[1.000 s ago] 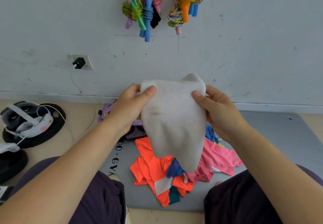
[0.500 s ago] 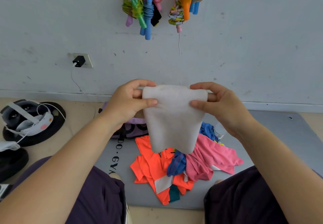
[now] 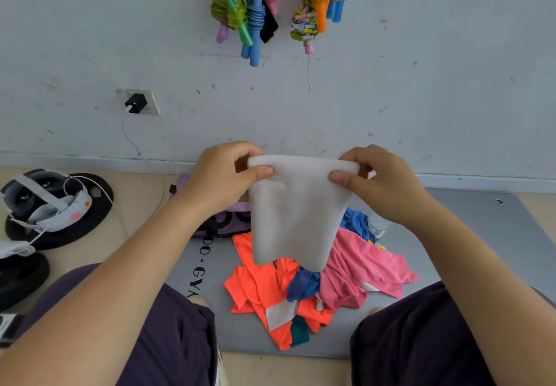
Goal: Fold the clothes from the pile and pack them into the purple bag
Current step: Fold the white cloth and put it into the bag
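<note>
Left hand (image 3: 221,175), right hand (image 3: 383,184) raised, each pinching top corner of white cloth (image 3: 296,211) hanging over pile (image 3: 316,280)

purple bag (image 3: 224,224): mostly hidden behind left forearm and white cloth (image 3: 296,211)
mat lettering (image 3: 200,271): partly covered (unreadable), beside the bag

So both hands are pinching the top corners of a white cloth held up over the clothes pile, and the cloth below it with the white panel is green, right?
Not quite. In the head view the left hand and right hand do pinch the top corners of the white cloth over the clothes pile, but the garment with the white panel is orange, not green.
</note>
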A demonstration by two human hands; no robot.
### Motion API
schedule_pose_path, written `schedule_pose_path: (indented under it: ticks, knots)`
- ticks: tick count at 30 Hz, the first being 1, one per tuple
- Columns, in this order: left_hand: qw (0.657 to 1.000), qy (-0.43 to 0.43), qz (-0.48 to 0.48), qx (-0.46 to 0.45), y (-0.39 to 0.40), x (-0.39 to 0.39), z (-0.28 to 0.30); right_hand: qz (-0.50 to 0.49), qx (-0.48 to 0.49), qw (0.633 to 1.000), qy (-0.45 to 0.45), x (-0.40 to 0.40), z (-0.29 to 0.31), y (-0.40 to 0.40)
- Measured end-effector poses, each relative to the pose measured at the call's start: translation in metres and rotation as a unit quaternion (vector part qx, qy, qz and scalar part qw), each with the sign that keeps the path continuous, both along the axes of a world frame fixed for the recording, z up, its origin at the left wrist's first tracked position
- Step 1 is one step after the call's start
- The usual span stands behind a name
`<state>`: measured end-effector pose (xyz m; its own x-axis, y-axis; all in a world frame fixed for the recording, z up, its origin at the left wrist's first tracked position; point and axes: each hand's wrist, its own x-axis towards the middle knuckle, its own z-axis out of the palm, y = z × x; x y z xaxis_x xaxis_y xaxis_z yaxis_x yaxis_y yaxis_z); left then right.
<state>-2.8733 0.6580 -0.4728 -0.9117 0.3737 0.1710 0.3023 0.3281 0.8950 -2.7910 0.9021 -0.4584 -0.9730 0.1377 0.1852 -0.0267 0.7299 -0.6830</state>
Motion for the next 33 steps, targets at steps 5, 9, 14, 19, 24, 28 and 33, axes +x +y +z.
schedule_pose_path:
  ticks: [5,9,14,19,24,28,33]
  knots:
    - [0.981,-0.160,-0.038,0.101,0.005,0.005,0.002,0.000,-0.222,0.975,-0.015,0.002,0.000,-0.009]
    - [0.951,-0.223,-0.029,0.212,0.017,0.012,0.003,-0.045,-0.239,0.969,0.033,-0.001,-0.002,-0.018]
    - [0.902,-0.333,-0.188,0.203,0.014,0.019,0.002,-0.067,-0.335,0.939,0.032,-0.001,-0.001,-0.017]
    - [0.904,-0.312,-0.099,0.274,0.015,0.013,-0.002,0.070,-0.371,0.921,-0.097,0.003,-0.002,-0.010]
    - [0.969,-0.208,0.069,0.117,0.015,0.008,-0.003,0.128,-0.360,0.917,-0.116,0.006,-0.002,-0.011]
    - [0.968,-0.199,0.063,0.139,0.013,0.006,-0.006,0.033,-0.331,0.939,-0.086,0.000,-0.004,-0.014]
    - [0.986,-0.110,-0.112,0.059,0.007,0.005,-0.010,0.070,-0.257,0.958,-0.108,0.003,0.000,-0.008]
